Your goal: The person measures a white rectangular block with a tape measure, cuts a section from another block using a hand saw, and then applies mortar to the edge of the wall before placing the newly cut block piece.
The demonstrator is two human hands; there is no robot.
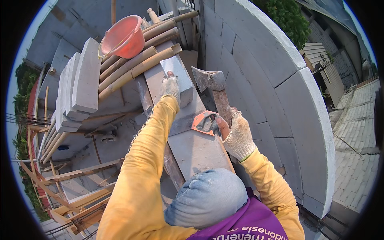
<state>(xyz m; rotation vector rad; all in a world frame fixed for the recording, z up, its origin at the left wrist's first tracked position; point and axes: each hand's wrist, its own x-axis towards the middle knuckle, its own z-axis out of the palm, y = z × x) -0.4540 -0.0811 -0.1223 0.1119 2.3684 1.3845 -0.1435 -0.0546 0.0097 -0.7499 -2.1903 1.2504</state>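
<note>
My right hand (241, 138), in a knitted glove with bare fingertips, is closed around the wooden handle of a hatchet (222, 105). The hatchet's worn metal head points up and away, with its blade toward the left. Just left of that hand is a hand saw's orange handle (199, 121); its blade is hidden. My left hand (171, 87), also gloved, grips the upper left side of a small grey concrete block (185, 86). That block sits on a row of larger flat blocks (196, 154) running away from my knee.
A curved block wall (260, 80) rises at the right. Bamboo poles (140, 72) lie at the far left under a red bucket (124, 38), next to stacked pale blocks (82, 82). Below at the left are timber frames (86, 210) and a drop. Rooftops lie beyond the wall.
</note>
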